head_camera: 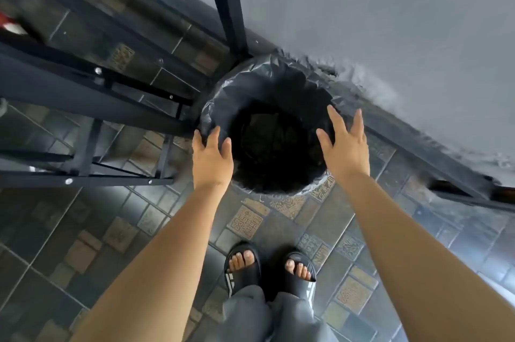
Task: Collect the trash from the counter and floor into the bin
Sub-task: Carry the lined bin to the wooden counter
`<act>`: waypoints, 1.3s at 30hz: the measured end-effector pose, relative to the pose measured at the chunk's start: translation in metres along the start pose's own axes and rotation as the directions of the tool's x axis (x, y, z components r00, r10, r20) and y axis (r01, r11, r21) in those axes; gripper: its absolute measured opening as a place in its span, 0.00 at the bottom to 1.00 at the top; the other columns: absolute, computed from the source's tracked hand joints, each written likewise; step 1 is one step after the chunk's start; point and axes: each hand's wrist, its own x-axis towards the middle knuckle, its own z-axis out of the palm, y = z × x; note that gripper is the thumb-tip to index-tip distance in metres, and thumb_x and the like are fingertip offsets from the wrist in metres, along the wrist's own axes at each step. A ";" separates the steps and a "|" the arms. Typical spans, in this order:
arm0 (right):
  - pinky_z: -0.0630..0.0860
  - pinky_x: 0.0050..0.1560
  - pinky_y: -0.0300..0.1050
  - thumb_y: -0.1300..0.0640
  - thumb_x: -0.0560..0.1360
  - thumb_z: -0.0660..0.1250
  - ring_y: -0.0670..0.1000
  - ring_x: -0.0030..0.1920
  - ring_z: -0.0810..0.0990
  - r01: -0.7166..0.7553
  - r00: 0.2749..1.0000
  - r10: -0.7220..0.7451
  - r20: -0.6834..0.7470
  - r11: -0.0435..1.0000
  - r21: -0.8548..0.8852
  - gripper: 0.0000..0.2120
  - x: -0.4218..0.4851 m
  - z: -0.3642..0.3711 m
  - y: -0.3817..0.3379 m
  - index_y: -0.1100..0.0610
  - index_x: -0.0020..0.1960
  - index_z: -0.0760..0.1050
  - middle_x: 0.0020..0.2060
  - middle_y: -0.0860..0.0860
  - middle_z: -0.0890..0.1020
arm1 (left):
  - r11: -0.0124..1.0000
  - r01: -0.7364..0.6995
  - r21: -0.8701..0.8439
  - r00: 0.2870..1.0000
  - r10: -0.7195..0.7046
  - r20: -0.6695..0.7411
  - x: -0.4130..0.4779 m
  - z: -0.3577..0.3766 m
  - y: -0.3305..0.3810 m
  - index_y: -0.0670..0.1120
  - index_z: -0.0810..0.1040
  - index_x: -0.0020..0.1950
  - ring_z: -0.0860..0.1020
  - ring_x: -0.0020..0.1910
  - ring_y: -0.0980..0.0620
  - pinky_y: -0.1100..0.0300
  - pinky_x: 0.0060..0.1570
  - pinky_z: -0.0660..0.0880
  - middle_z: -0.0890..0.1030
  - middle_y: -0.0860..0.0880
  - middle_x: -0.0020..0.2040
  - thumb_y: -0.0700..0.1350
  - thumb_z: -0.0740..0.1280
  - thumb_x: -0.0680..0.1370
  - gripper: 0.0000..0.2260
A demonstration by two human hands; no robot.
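A round bin (264,82) lined with a black plastic bag stands on the tiled floor against the grey wall. Its inside is dark and I cannot make out what lies in it. My left hand (212,158) reaches toward the bin's left rim, fingers spread and empty. My right hand (344,144) hovers over the right rim, also spread and empty. No trash shows in either hand.
A black metal frame (92,107) with legs and crossbars stands to the left of the bin, one leg (225,2) rising just behind it. A red and white object (9,25) lies blurred at far left. My sandalled feet (270,266) stand on patterned tiles below the bin.
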 end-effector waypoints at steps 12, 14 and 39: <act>0.70 0.66 0.51 0.53 0.81 0.61 0.56 0.70 0.70 -0.083 0.996 0.085 0.005 0.953 0.291 0.26 0.010 0.023 0.007 0.37 0.76 0.58 0.76 0.53 0.62 | 0.924 0.099 -0.369 0.988 -0.136 -0.075 0.020 0.022 -0.007 0.61 0.71 0.71 0.56 0.77 0.52 0.56 0.70 0.58 0.60 0.50 0.78 0.54 0.61 0.81 0.17; 0.68 0.67 0.49 0.54 0.81 0.61 0.54 0.72 0.66 -0.101 0.995 0.096 0.031 0.953 0.287 0.27 -0.001 0.015 0.010 0.37 0.76 0.57 0.76 0.52 0.62 | 0.922 0.102 -0.374 0.988 -0.137 -0.067 0.010 0.017 -0.002 0.61 0.71 0.71 0.53 0.77 0.55 0.57 0.70 0.57 0.60 0.50 0.78 0.54 0.61 0.81 0.17; 0.68 0.68 0.53 0.46 0.79 0.63 0.55 0.72 0.67 0.047 0.990 0.005 -0.141 0.933 0.357 0.26 -0.284 -0.313 -0.108 0.38 0.75 0.61 0.75 0.46 0.64 | 0.882 0.010 -0.472 0.989 -0.079 -0.125 -0.289 -0.262 0.156 0.59 0.71 0.72 0.64 0.74 0.48 0.50 0.71 0.60 0.64 0.49 0.75 0.55 0.59 0.81 0.18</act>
